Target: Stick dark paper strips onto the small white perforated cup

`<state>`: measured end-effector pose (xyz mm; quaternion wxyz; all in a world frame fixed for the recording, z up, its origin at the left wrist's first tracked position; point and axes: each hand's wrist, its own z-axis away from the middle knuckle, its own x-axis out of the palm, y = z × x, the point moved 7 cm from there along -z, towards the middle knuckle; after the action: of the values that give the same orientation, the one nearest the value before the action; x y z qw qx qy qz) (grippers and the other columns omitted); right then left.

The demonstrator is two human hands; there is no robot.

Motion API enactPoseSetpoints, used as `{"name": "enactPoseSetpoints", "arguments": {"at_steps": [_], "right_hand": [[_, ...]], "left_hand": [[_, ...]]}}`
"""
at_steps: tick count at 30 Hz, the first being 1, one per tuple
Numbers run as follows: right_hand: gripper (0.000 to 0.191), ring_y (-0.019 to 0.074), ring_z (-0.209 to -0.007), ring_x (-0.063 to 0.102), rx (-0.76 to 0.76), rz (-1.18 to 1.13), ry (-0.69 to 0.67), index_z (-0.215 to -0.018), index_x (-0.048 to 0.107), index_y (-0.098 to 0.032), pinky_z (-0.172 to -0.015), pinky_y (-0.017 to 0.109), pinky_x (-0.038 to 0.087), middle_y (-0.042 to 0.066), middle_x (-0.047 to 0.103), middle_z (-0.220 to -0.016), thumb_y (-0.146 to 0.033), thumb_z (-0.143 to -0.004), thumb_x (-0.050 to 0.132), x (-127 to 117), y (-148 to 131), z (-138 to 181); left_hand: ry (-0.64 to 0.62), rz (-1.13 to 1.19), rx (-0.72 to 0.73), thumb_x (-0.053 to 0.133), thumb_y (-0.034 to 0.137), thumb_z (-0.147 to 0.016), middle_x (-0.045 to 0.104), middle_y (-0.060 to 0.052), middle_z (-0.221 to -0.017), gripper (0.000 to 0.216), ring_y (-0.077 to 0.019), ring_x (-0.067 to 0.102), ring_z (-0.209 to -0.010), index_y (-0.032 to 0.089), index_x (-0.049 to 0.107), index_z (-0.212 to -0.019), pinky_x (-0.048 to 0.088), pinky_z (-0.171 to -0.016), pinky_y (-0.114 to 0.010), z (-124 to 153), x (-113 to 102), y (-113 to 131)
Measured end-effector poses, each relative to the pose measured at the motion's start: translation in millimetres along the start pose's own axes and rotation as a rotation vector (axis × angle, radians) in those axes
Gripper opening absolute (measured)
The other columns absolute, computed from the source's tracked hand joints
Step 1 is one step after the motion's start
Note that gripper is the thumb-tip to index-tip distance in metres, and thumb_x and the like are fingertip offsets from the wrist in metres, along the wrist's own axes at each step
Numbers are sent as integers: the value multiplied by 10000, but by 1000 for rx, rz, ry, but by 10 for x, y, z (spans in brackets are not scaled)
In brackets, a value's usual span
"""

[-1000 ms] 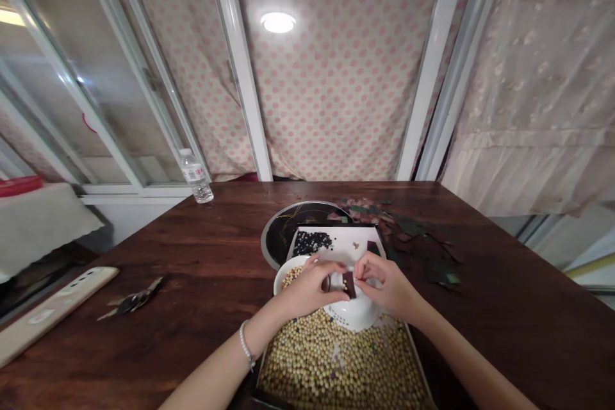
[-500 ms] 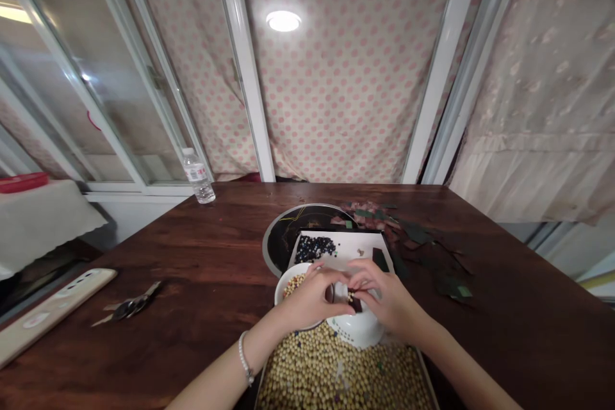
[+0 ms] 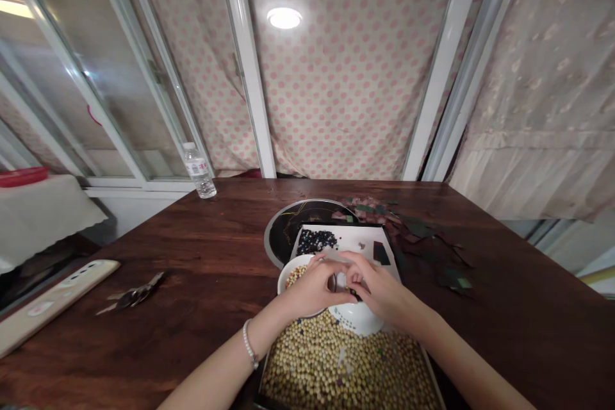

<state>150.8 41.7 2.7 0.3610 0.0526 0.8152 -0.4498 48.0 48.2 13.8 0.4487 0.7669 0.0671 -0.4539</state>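
Note:
My left hand (image 3: 312,287), with a pearl-like bracelet (image 3: 250,346) on its wrist, curves its thumb and forefinger inward. My right hand (image 3: 384,283) meets it with bent, pinching fingers. Between the fingertips is a small dark piece (image 3: 355,295), mostly hidden; pale beads showed on it a moment ago. Under the right hand stands a white bowl (image 3: 358,321) with green marks. Another white bowl (image 3: 283,278), holding multicoloured beads (image 3: 296,274), is partly covered by the left hand. Pale yellowish beads (image 3: 336,359) fill the near tray.
Behind the bowls, a white-bottomed tray (image 3: 355,234) holds black beads (image 3: 317,241) and a dark strip (image 3: 382,254). It overlaps a round black mat (image 3: 278,237). Scraps (image 3: 418,227) litter the right. Keys (image 3: 134,295), a power strip (image 3: 52,304) and a water bottle (image 3: 199,173) are left.
My right fingers have curled closer over the small dark piece, hiding more of it and its beads. The view has shifted slightly; the bowls and trays look unmoved.

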Motion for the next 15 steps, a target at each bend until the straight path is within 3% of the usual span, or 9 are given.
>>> {"name": "enactPoseSetpoints", "arguments": {"at_steps": [6, 15], "right_hand": [[325, 167, -808, 589, -27, 19, 114, -1025, 433, -217, -742, 281, 477, 23, 576, -841, -18, -767, 429, 0, 16, 11], [292, 174, -808, 580, -48, 130, 74, -989, 441, -208, -733, 288, 469, 50, 562, -888, -4, -789, 383, 46, 42, 7]], "left_hand": [[8, 17, -52, 746, 317, -714, 689, 4, -989, 267, -219, 582, -990, 222, 648, -944, 187, -1090, -475, 26, -2, -9], [-6, 40, -62, 738, 278, -716, 694, 1, -1023, 284, -224, 585, -1034, 228, 640, -978, 137, -1111, -493, 45, -19, -19]]}}
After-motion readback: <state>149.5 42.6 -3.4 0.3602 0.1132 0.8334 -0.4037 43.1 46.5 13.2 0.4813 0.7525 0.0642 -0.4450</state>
